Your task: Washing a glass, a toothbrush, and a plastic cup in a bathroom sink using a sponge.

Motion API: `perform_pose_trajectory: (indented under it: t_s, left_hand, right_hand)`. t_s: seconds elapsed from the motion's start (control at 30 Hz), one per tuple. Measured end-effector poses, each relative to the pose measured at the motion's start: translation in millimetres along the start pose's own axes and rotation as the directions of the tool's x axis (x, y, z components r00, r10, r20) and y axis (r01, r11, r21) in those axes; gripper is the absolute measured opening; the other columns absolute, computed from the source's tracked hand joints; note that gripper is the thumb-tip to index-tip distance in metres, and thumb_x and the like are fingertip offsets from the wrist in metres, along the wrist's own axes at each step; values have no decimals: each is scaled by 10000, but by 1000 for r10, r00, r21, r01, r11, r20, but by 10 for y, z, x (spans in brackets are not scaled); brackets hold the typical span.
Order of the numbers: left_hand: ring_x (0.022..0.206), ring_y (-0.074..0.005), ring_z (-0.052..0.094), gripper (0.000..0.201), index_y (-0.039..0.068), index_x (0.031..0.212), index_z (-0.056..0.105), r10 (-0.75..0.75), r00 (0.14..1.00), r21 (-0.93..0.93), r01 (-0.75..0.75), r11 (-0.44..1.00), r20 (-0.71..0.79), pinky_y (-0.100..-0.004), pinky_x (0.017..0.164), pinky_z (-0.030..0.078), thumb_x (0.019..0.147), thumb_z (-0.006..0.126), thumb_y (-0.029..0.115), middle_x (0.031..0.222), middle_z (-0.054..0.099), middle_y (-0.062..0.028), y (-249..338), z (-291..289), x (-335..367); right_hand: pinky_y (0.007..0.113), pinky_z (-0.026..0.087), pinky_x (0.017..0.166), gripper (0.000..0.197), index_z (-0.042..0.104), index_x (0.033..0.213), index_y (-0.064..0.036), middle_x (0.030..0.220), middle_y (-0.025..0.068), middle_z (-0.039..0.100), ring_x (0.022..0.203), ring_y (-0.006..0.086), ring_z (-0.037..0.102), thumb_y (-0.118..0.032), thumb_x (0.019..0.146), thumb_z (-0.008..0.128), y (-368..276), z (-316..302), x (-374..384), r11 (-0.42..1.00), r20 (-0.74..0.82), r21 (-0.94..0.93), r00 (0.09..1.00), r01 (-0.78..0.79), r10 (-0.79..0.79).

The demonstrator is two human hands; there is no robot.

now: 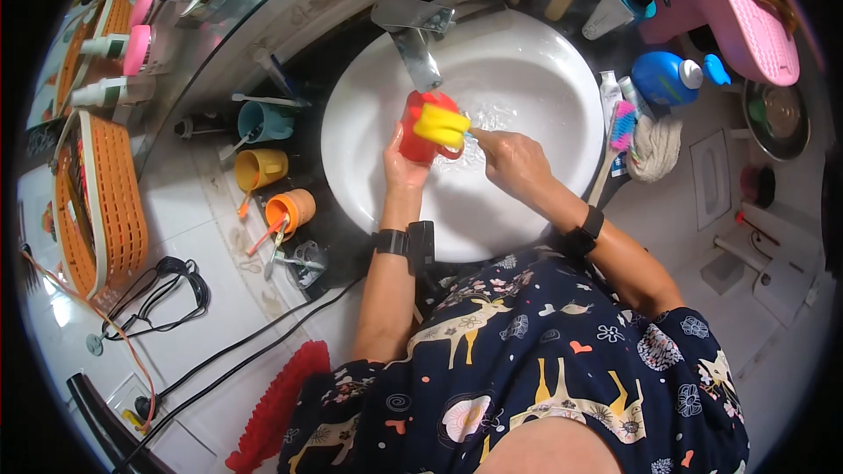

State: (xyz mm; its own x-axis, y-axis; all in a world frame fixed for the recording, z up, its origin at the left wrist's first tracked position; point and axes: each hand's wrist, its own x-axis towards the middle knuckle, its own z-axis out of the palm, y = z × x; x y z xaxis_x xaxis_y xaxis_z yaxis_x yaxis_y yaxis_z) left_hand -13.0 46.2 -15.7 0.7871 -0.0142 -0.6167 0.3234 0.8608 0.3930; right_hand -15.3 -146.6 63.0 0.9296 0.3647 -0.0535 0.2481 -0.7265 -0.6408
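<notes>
Over the white sink (360, 184), my left hand (406, 167) is closed around a red cup (416, 147) just below the faucet (418, 57). My right hand (516, 161) grips the thin handle of a yellow sponge brush (442, 126). The sponge head is at the cup's mouth and covers part of it; whether it reaches inside, I cannot tell. Rippling water (492, 118) shows in the basin behind the cup. Both hands are above the basin, with a dark band on each wrist.
Left of the sink stand a teal cup (266, 120), a yellow cup (261, 169) and an orange cup (291, 208) with toothbrushes. To the right are a scrub brush (622, 127), a blue bottle (659, 77) and a pink basket (746, 9). Several bottles and tubes line the back.
</notes>
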Motion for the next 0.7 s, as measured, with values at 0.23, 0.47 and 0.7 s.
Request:
perform_pose_trajectory:
  t_s: [0.23, 0.47, 0.7]
  left_hand:
    - [1073, -258, 509, 390, 29, 1187, 455, 79, 996, 15, -79, 997, -44, -414, 909, 416, 900, 457, 293, 1160, 529, -117, -27, 122, -55]
    - [1113, -263, 479, 408, -6, 1200, 420, 135, 989, -80, -131, 988, 51, -425, 948, 378, 892, 483, 253, 1201, 493, -138, -107, -42, 51]
    - [1087, -249, 494, 418, 3, 1194, 437, 15, 998, -65, -12, 998, 54, -403, 943, 382, 877, 502, 269, 1181, 514, -130, -226, 108, 29]
  right_hand:
    - [443, 480, 586, 253, 583, 936, -40, 701, 177, 603, 675, 336, 602, -35, 695, 504, 2, 89, 103, 998, 14, -39, 999, -49, 50]
    - [443, 480, 560, 255, 567, 930, -27, 666, 188, 591, 642, 350, 597, -28, 685, 496, 36, 157, -6, 996, -34, -67, 998, -60, 58]
    - [441, 472, 572, 304, 559, 988, -35, 681, 184, 590, 646, 351, 589, -19, 691, 495, 86, 2, 186, 997, -59, -80, 998, -19, 14]
